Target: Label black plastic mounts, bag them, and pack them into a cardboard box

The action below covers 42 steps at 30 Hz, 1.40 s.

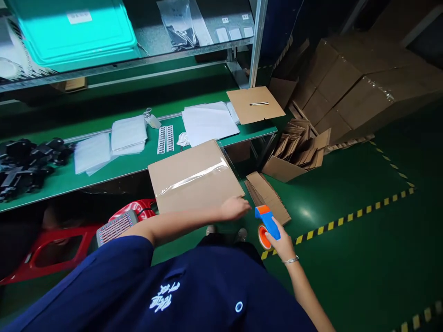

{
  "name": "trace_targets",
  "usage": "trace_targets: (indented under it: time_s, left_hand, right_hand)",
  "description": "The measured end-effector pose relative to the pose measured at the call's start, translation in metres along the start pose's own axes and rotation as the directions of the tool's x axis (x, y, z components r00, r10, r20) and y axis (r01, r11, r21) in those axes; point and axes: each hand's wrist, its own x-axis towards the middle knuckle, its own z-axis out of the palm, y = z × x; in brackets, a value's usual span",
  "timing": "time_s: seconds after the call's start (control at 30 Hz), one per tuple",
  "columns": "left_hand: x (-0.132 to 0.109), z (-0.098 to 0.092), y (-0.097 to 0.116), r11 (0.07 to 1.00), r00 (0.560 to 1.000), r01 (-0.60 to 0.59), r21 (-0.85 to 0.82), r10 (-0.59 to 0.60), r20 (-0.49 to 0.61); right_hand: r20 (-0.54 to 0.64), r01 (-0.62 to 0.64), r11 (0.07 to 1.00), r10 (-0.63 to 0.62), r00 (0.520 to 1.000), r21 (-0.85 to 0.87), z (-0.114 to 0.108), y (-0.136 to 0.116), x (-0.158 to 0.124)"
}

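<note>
A brown cardboard box (194,173) sits at the front edge of the green workbench, jutting out over it. Shiny clear tape (197,176) runs across its top along the seam. My left hand (236,208) is at the box's near right corner with its fingers curled together; what is between them, if anything, cannot be made out. To the right of the box, my right hand (284,243) grips the blue handle of a tape dispenser (268,220). The dispenser has an orange head and a roll on an orange hub, and is held apart from the box.
Paper stacks (209,122), label strips (165,139), a small bottle (152,119) and black parts (31,161) lie on the workbench (100,173). Flat cardboard (270,196) and an open carton (287,168) are on the floor. A red stool (62,235) stands left.
</note>
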Motion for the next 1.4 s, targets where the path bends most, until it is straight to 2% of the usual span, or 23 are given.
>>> trace_targets:
  time_s: [0.03, 0.07, 0.13, 0.2, 0.23, 0.3, 0.4, 0.5, 0.6, 0.73, 0.77, 0.83, 0.93, 1.1, 1.17, 1.27, 1.4]
  left_hand:
    - [0.0, -0.008, 0.003, 0.995, 0.999, 0.028, -0.099, -0.03, -0.017]
    - [-0.001, -0.017, 0.006, 0.976, 0.998, 0.053, -0.212, -0.057, -0.017]
    - [-0.008, -0.035, 0.01, 0.906, 0.997, 0.076, -0.416, -0.074, 0.021]
    - [-0.022, -0.053, 0.012, 0.821, 0.996, 0.08, -0.565, -0.039, 0.084]
    - [-0.031, -0.062, 0.011, 0.78, 0.994, 0.086, -0.619, -0.022, 0.11]
    - [-0.054, -0.077, 0.004, 0.71, 0.99, 0.106, -0.696, -0.007, 0.144]
    - [-0.09, -0.095, -0.02, 0.633, 0.986, 0.15, -0.76, -0.039, 0.162]
    - [-0.121, -0.125, -0.067, 0.599, 0.978, 0.208, -0.773, -0.127, 0.165]
    - [-0.148, -0.183, -0.144, 0.608, 0.948, 0.273, -0.746, -0.3, 0.103]
    - [-0.184, -0.274, -0.259, 0.639, 0.834, 0.423, -0.642, -0.552, 0.0]
    - [-0.19, -0.289, -0.282, 0.645, 0.811, 0.461, -0.609, -0.585, -0.006]
    - [-0.197, -0.306, -0.314, 0.662, 0.778, 0.522, -0.539, -0.628, -0.018]
    - [-0.197, -0.304, -0.339, 0.691, 0.753, 0.586, -0.424, -0.657, -0.029]
    - [-0.191, -0.286, -0.35, 0.732, 0.746, 0.651, -0.203, -0.666, -0.012]
    - [-0.187, -0.284, -0.347, 0.738, 0.74, 0.667, -0.102, -0.672, -0.027]
    - [-0.178, -0.279, -0.332, 0.747, 0.746, 0.664, 0.04, -0.657, -0.106]
    - [-0.171, -0.253, -0.303, 0.769, 0.789, 0.614, 0.177, -0.604, -0.11]
  right_hand:
    - [-0.142, 0.108, 0.994, -0.104, 0.984, 0.017, -0.007, -0.005, -0.011]
    - [-0.264, 0.22, 0.976, -0.215, 0.94, -0.013, -0.012, -0.014, -0.02]
    - [-0.402, 0.369, 0.913, -0.407, 0.82, -0.173, -0.014, -0.041, -0.034]
    - [-0.454, 0.42, 0.843, -0.536, 0.711, -0.337, -0.006, -0.073, -0.045]
    - [-0.463, 0.421, 0.813, -0.577, 0.673, -0.401, 0.002, -0.09, -0.049]
    - [-0.461, 0.392, 0.781, -0.61, 0.644, -0.486, 0.024, -0.125, -0.057]
    - [-0.453, 0.323, 0.785, -0.583, 0.675, -0.528, 0.064, -0.182, -0.065]
    - [-0.431, 0.257, 0.827, -0.495, 0.754, -0.5, 0.1, -0.242, -0.072]
    - [-0.335, 0.226, 0.866, -0.396, 0.855, -0.447, 0.122, -0.287, -0.082]
    - [-0.18, 0.246, 0.92, -0.309, 0.934, -0.305, 0.144, -0.315, -0.09]
    - [-0.148, 0.247, 0.928, -0.296, 0.944, -0.277, 0.151, -0.32, -0.088]
    - [-0.105, 0.235, 0.938, -0.269, 0.958, -0.256, 0.164, -0.332, -0.08]
    - [-0.09, 0.194, 0.945, -0.224, 0.97, -0.262, 0.18, -0.353, -0.064]
    - [-0.11, 0.162, 0.944, -0.201, 0.973, -0.288, 0.186, -0.368, -0.056]
    - [-0.118, 0.159, 0.944, -0.2, 0.973, -0.289, 0.187, -0.367, -0.057]
    - [-0.117, 0.149, 0.942, -0.192, 0.974, -0.299, 0.189, -0.366, -0.056]
    - [-0.101, 0.144, 0.921, -0.192, 0.976, -0.362, 0.191, -0.37, -0.055]
